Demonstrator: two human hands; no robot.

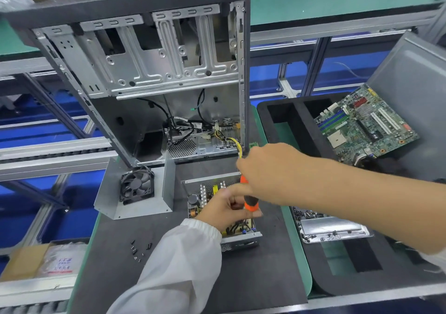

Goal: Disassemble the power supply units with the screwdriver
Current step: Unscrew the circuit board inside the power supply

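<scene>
The open power supply (224,213) lies on the dark surface (241,277), just in front of the empty computer case (144,72). The left hand (224,208) rests on its circuit board with the fingers curled; I cannot tell if it holds something. The right hand (268,171) grips the top of the orange and black screwdriver (251,199), which points down into the power supply. The removed cover with a fan (137,185) stands to the left. Small screws (138,249) lie near the white sleeve (178,265).
</scene>
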